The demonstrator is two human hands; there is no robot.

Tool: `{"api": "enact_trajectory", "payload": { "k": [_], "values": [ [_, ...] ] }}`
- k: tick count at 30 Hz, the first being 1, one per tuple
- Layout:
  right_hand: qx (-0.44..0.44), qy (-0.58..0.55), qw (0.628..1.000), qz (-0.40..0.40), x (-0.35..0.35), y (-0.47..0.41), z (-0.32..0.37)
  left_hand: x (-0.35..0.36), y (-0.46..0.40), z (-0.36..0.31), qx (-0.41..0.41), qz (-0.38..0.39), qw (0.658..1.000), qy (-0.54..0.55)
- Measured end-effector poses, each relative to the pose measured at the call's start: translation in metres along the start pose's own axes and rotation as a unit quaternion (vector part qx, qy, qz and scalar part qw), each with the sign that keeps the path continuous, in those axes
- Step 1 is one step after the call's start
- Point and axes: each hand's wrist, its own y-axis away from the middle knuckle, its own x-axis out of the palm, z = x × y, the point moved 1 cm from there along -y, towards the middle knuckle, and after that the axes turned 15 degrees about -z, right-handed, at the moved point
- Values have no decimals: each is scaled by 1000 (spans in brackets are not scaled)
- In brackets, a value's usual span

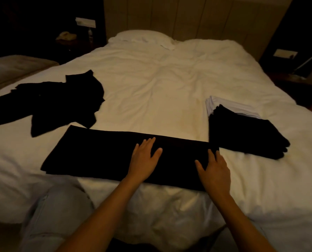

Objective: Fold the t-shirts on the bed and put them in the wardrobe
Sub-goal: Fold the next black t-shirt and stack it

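T-shirt (100, 155) strip lengthwise left-to-right

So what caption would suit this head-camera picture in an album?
Both hands, left hand and right hand, flat on a long folded black t-shirt on a white bed.

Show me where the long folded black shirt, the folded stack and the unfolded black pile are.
long folded black shirt (97, 157): head view, left half.
folded stack (242, 131): head view, top black layer.
unfolded black pile (57, 99): head view, middle.
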Motion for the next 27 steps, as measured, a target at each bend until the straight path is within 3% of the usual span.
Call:
{"api": "enact_trajectory", "payload": {
  "k": [4,7,9,11,14,18,22,25,27],
  "values": [
    [102,-69,992,34,-6,-7,-13,17,-5,9,20,21,995,-100],
    [189,-177,964,57,-6,-17,-19,24,-2,10,43,9,986,-163],
    [274,-302,909,82,-8,-22,-19,27,-1,9,51,2,980,-191],
    [356,-425,824,113,-13,-26,-16,27,0,8,53,1,977,-209],
    [399,-536,730,142,-25,-32,-6,28,2,7,64,-3,971,-230],
    [376,-601,691,140,-44,-41,19,29,4,8,76,-10,964,-254],
    [344,-630,685,125,-61,-49,56,24,0,10,38,1,987,-155],
    [331,-642,681,119,-71,-53,85,19,-5,14,-31,26,999,-24],
    [329,-646,678,125,-75,-56,105,12,-8,13,-104,33,989,96]
  ]
}}
